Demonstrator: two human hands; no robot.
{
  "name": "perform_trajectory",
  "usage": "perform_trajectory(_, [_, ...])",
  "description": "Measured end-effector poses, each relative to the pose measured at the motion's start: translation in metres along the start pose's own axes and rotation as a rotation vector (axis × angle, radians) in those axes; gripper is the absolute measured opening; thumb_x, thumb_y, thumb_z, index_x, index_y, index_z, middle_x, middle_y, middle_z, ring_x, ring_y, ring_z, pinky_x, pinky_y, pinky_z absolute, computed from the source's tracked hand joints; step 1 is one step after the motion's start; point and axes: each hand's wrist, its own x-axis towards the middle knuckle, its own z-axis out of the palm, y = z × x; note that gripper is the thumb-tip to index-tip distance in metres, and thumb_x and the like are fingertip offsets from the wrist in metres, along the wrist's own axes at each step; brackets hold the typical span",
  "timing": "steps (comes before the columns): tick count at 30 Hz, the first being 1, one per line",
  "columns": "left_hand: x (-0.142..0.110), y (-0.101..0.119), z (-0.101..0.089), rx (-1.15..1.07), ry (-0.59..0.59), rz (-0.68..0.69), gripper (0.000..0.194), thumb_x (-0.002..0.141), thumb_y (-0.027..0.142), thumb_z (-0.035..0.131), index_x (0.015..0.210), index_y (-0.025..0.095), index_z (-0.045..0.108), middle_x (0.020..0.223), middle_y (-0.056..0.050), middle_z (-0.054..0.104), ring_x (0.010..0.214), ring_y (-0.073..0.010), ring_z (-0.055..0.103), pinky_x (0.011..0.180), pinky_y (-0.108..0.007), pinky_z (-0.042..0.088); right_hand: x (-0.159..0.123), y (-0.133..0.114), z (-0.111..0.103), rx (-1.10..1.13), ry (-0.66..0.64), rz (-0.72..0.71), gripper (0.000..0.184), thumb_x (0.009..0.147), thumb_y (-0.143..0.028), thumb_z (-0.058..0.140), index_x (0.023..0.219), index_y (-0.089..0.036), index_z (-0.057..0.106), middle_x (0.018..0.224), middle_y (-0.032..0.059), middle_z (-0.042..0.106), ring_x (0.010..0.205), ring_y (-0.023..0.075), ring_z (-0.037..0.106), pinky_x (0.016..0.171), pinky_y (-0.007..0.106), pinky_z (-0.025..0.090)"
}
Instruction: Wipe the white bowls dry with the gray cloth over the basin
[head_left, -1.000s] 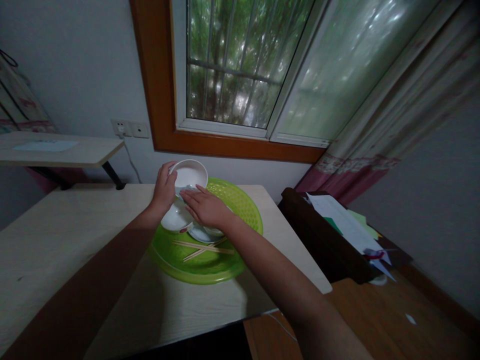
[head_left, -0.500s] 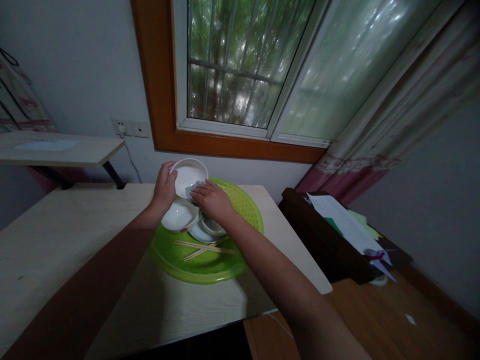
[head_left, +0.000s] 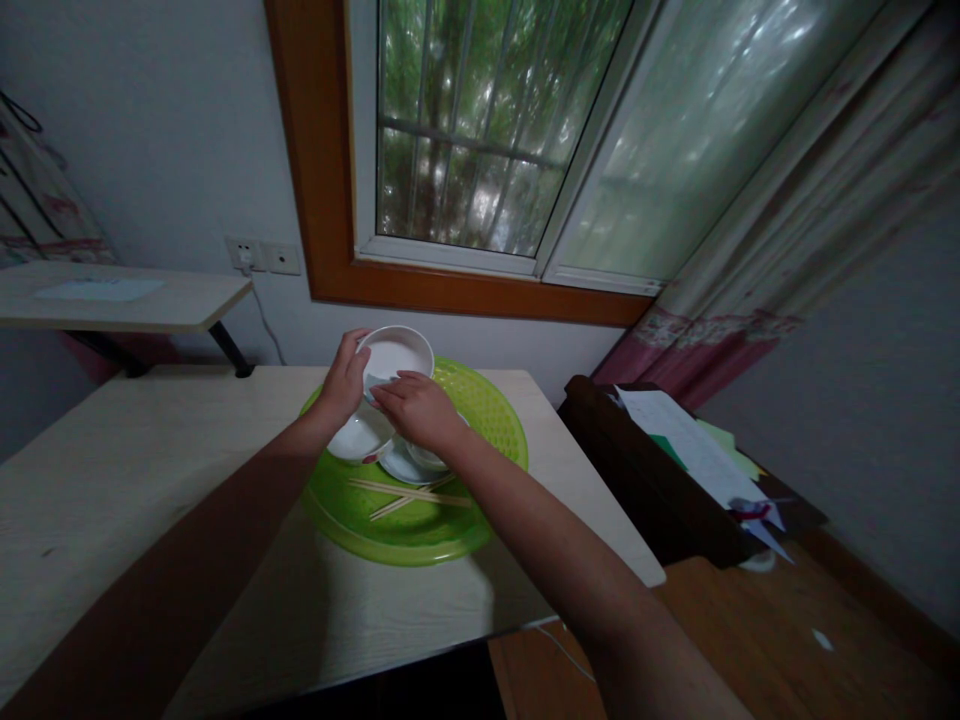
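Observation:
My left hand (head_left: pixel 346 378) grips the left rim of a white bowl (head_left: pixel 399 348), which is tilted above a round green tray (head_left: pixel 409 552). My right hand (head_left: pixel 421 412) is closed over a grey-blue cloth (head_left: pixel 377 383) and presses it against the bowl's near side; much of the cloth is hidden beneath the fingers. Below, a second white bowl (head_left: pixel 358 437) with a red mark rests in the tray. Another bowl (head_left: pixel 426 459), partly covered by my right hand and wrist, stands by a small pale plate (head_left: pixel 399 466). Several wooden chopsticks (head_left: pixel 409 493) lie crossed at the front.
The tray stands on a pale wooden table (head_left: pixel 390 610) against the wall under a window (head_left: pixel 487 130). A raised shelf (head_left: pixel 150 310) is at the left. Papers (head_left: pixel 697 450) lie on a dark cabinet (head_left: pixel 622 480) to the right, beside a curtain (head_left: pixel 697 290).
Both hands and the held bowl have shifted slightly: the bowl moved right and a little down. My right hand with the cloth moved slightly left and down across it. The other dishes stayed put.

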Motion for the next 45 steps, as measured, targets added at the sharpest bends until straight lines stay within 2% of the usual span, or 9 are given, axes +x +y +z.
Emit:
perform_trajectory(4, [0.003, 0.0, -0.003, 0.006, 0.093, -0.039, 0.03, 0.092, 0.034, 0.042, 0.117, 0.024, 0.053, 0.118, -0.009, 0.063, 0.113, -0.0262, 0.059, 0.103, -0.044, 0.048, -0.001, 0.003, -0.005, 0.005, -0.018, 0.014, 0.026, 0.105, -0.027, 0.053, 0.12, -0.018, 0.073, 0.111, 0.0086, 0.079, 0.102, 0.0208, 0.072, 0.11, 0.042, 0.044])
perform_trajectory(8, [0.007, -0.003, -0.008, 0.021, 0.219, -0.1, 0.026, 0.09, 0.032, 0.043, 0.113, 0.024, 0.054, 0.112, -0.007, 0.063, 0.107, -0.0261, 0.06, 0.101, -0.044, 0.048, -0.003, 0.009, -0.014, 0.006, 0.0, 0.049, 0.023, 0.102, -0.026, 0.06, 0.12, -0.021, 0.073, 0.121, 0.0062, 0.077, 0.114, 0.0211, 0.069, 0.113, 0.042, 0.04])
perform_trajectory(11, [0.008, -0.006, -0.01, 0.021, 0.26, -0.132, 0.024, 0.089, 0.033, 0.045, 0.111, 0.025, 0.054, 0.106, -0.006, 0.063, 0.102, -0.0259, 0.06, 0.098, -0.044, 0.049, -0.005, 0.016, -0.017, -0.006, 0.017, 0.059, 0.024, 0.102, -0.025, 0.059, 0.121, -0.022, 0.073, 0.127, 0.0047, 0.075, 0.124, 0.0211, 0.065, 0.117, 0.042, 0.036])
perform_trajectory(15, [0.009, -0.01, -0.011, 0.037, 0.238, -0.133, 0.024, 0.089, 0.036, 0.044, 0.109, 0.026, 0.054, 0.101, -0.006, 0.062, 0.097, -0.0263, 0.06, 0.094, -0.045, 0.05, -0.008, 0.021, -0.015, -0.003, 0.014, 0.083, 0.023, 0.102, -0.025, 0.059, 0.12, -0.024, 0.074, 0.127, 0.0035, 0.075, 0.125, 0.0208, 0.064, 0.114, 0.041, 0.037])
perform_trajectory(24, [0.004, -0.009, -0.01, 0.082, 0.193, -0.095, 0.025, 0.092, 0.034, 0.042, 0.111, 0.026, 0.056, 0.104, -0.006, 0.063, 0.099, -0.0259, 0.061, 0.096, -0.044, 0.05, -0.005, 0.012, -0.007, 0.053, 0.004, 0.028, 0.024, 0.104, -0.029, 0.056, 0.119, -0.022, 0.074, 0.114, 0.0067, 0.079, 0.107, 0.0205, 0.07, 0.104, 0.039, 0.042])
perform_trajectory(31, [0.0, 0.001, -0.002, 0.122, 0.051, -0.074, 0.03, 0.09, 0.032, 0.043, 0.116, 0.024, 0.055, 0.108, -0.008, 0.064, 0.104, -0.0269, 0.06, 0.101, -0.047, 0.048, -0.001, 0.003, 0.003, 0.132, -0.002, 0.057, 0.036, 0.107, -0.04, 0.048, 0.123, -0.02, 0.074, 0.114, 0.0077, 0.079, 0.101, 0.0203, 0.072, 0.093, 0.031, 0.048])
perform_trajectory(35, [0.001, 0.002, -0.004, 0.115, 0.096, -0.081, 0.03, 0.089, 0.031, 0.042, 0.116, 0.024, 0.054, 0.111, -0.008, 0.063, 0.107, -0.027, 0.06, 0.1, -0.046, 0.047, 0.0, 0.006, 0.0, 0.119, -0.011, 0.065, 0.035, 0.107, -0.04, 0.05, 0.122, -0.021, 0.075, 0.113, 0.0069, 0.08, 0.101, 0.0205, 0.073, 0.092, 0.031, 0.049])
perform_trajectory(39, [0.003, 0.001, -0.008, 0.122, 0.176, -0.115, 0.03, 0.089, 0.031, 0.042, 0.116, 0.024, 0.053, 0.112, -0.008, 0.062, 0.106, -0.0282, 0.06, 0.098, -0.047, 0.048, -0.004, 0.017, -0.007, 0.075, -0.024, 0.059, 0.026, 0.102, -0.032, 0.06, 0.122, -0.024, 0.075, 0.118, 0.0059, 0.078, 0.107, 0.0206, 0.071, 0.098, 0.034, 0.047])
perform_trajectory(45, [0.003, 0.0, -0.008, 0.149, 0.164, -0.119, 0.031, 0.088, 0.033, 0.044, 0.116, 0.024, 0.053, 0.104, -0.008, 0.06, 0.099, -0.0276, 0.059, 0.096, -0.047, 0.048, -0.015, 0.04, -0.01, 0.051, 0.012, 0.078, 0.022, 0.101, -0.024, 0.062, 0.116, -0.025, 0.077, 0.122, 0.0032, 0.077, 0.119, 0.0204, 0.069, 0.108, 0.039, 0.042])
